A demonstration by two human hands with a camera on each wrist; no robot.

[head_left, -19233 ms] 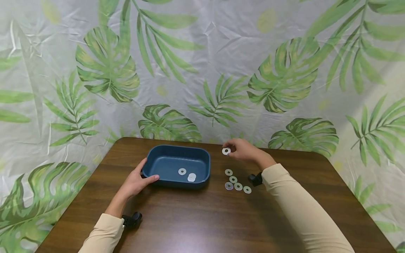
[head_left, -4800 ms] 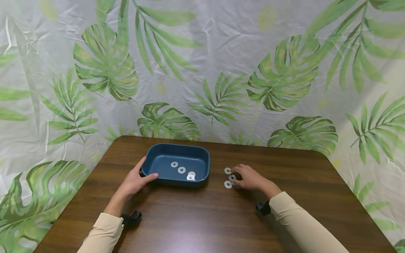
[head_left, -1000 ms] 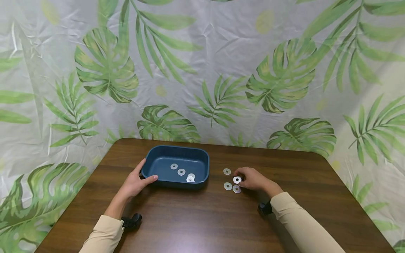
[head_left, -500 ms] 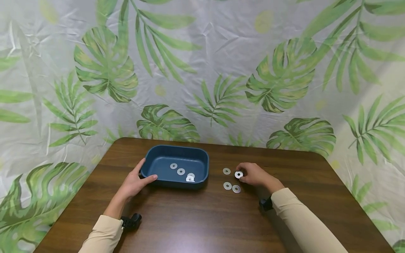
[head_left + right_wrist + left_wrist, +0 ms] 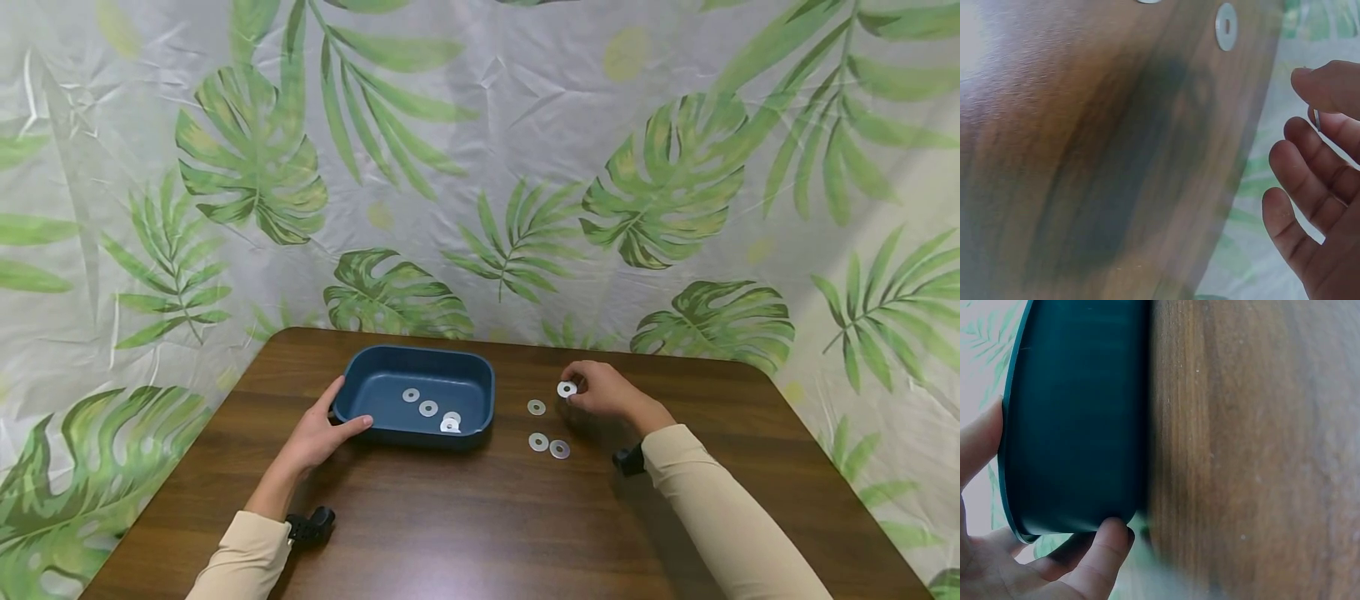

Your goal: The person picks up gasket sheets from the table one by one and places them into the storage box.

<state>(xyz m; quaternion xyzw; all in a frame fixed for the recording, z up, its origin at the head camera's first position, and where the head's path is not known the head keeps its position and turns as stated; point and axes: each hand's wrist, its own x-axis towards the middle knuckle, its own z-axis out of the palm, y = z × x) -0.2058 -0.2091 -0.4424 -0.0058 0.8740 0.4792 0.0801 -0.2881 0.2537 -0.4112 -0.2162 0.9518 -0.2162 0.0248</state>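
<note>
A flat metal washer (image 5: 567,389) is pinched between thumb and fingertip of my right hand (image 5: 606,390), raised above the table. In the right wrist view the washer (image 5: 1317,120) shows edge-on between the fingers, the others loosely bent. My left hand (image 5: 315,429) grips the left end of a blue rectangular tub (image 5: 420,435). Its thumb lies over the near rim, and in the left wrist view its fingers (image 5: 1100,556) press the outer wall. Several washers (image 5: 428,408) lie on the tub's floor, two overlapping near the front right corner. Right of the tub rest three loose washers (image 5: 537,442).
The dark wooden table (image 5: 450,525) has its far edge close behind the tub. Beyond it hangs a leaf-patterned sheet (image 5: 525,167). Black wrist cameras (image 5: 311,527) sit on both wrists.
The number of washers in the tub has grown since the oldest frame, and fewer lie on the table. Lately my right hand has lifted one washer up and away; my left hand has stayed put.
</note>
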